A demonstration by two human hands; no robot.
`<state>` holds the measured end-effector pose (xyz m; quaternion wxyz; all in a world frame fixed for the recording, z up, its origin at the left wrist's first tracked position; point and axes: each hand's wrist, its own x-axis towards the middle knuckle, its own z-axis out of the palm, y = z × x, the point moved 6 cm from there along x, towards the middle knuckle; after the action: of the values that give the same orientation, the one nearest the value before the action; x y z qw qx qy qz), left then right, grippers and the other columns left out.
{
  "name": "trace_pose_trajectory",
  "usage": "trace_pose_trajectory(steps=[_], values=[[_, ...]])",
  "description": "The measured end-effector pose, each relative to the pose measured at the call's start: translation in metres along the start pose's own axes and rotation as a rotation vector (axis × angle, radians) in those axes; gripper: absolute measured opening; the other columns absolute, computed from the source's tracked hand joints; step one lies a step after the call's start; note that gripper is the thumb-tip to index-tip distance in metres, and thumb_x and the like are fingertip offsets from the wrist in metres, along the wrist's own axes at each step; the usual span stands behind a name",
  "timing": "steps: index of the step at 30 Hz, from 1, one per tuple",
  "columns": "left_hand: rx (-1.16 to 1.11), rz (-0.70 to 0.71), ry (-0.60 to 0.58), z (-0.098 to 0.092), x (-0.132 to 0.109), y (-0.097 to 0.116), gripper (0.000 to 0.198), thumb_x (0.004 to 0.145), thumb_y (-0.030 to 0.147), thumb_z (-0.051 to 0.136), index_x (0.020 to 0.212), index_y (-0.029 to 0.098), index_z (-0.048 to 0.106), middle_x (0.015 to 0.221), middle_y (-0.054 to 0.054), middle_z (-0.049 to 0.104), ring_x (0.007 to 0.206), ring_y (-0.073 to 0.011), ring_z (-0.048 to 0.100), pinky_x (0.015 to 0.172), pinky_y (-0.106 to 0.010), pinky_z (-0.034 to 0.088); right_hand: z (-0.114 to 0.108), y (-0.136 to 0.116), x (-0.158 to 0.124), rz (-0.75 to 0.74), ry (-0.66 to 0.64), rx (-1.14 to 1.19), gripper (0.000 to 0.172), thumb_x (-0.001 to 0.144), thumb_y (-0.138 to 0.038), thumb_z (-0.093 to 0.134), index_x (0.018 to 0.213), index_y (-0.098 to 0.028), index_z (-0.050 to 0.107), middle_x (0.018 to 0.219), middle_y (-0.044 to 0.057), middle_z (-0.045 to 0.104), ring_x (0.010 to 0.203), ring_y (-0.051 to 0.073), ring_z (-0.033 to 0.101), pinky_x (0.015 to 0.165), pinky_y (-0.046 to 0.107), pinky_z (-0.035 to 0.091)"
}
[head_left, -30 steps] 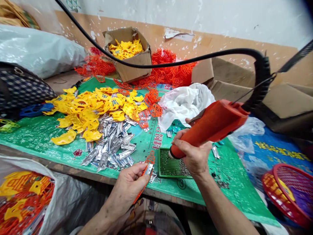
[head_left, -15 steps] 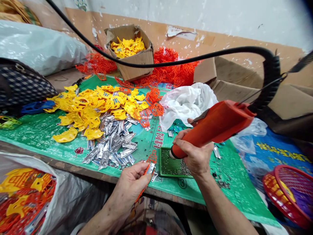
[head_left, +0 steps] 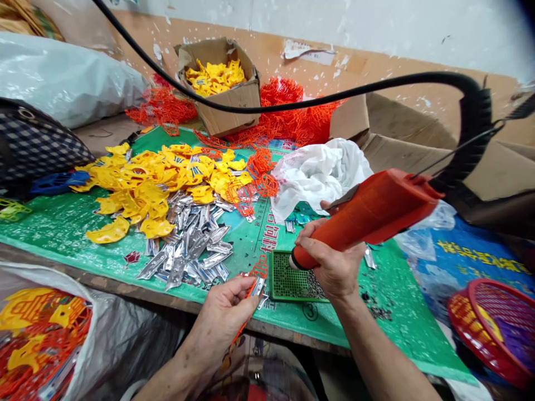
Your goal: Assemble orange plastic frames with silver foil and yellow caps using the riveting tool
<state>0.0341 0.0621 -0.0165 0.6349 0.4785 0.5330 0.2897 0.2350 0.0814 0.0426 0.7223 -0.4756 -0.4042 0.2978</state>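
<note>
Over our bench [head_left: 412, 337] we hold the red-orange power tool [head_left: 368, 209], nose above the green tray [head_left: 288, 286] near the front edge, right hand [head_left: 337, 266] wrapped round the tool; at that edge, our left hand [head_left: 229, 309] pinches a slim silver-and-orange piece [head_left: 258, 286].

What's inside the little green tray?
Lots of tiny dark and greyish pieces lie in the green tray, thickest towards its right side. The right hand and red tool cover its upper right part, so what's there can't be seen.
</note>
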Motion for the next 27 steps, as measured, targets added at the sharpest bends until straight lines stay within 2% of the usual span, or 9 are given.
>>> trace_pose_trajectory(steps=[9, 16, 22, 27], values=[[-0.008, 0.038, -0.037, 0.0022, 0.0019, -0.01, 0.028, 0.07, 0.036, 0.066, 0.086, 0.017, 0.079, 0.079, -0.003, 0.07, 0.074, -0.018, 0.058, 0.073, -0.029, 0.044, 0.0035, -0.0033, -0.0007, -0.028, -0.008, -0.041, 0.01, 0.061, -0.015, 0.075, 0.067, -0.019, 0.068, 0.068, -0.002, 0.066, 0.058, 0.013, 0.059, 0.055, 0.029, 0.05], [-0.007, 0.04, -0.038, 0.0011, 0.0, -0.0065, 0.023, 0.072, 0.035, 0.068, 0.081, 0.016, 0.077, 0.077, -0.003, 0.069, 0.074, -0.0173, 0.057, 0.073, -0.027, 0.042, 0.0046, -0.0049, -0.0025, -0.032, -0.009, -0.105, 0.01, 0.062, -0.02, 0.074, 0.061, -0.019, 0.064, 0.064, -0.002, 0.063, 0.057, 0.014, 0.057, 0.055, 0.031, 0.05], [-0.088, 0.026, -0.074, 0.0027, -0.0012, -0.0075, 0.027, 0.075, 0.032, 0.067, 0.096, 0.019, 0.079, 0.073, 0.001, 0.068, 0.069, -0.0143, 0.057, 0.066, -0.023, 0.042, 0.0043, -0.003, -0.0032, -0.021, -0.009, -0.085, 0.01, 0.062, -0.019, 0.074, 0.065, -0.019, 0.065, 0.066, -0.002, 0.063, 0.058, 0.014, 0.058, 0.056, 0.031, 0.05], [-0.148, 0.015, -0.075, 0.0022, -0.0025, -0.007, 0.032, 0.074, 0.034, 0.069, 0.101, 0.018, 0.078, 0.068, 0.0, 0.067, 0.067, -0.0155, 0.058, 0.063, -0.023, 0.043, 0.0018, -0.0088, 0.0014, 0.01, 0.018, -0.014, 0.012, 0.061, -0.017, 0.074, 0.067, -0.018, 0.064, 0.065, -0.002, 0.063, 0.057, 0.014, 0.058, 0.057, 0.033, 0.05]])
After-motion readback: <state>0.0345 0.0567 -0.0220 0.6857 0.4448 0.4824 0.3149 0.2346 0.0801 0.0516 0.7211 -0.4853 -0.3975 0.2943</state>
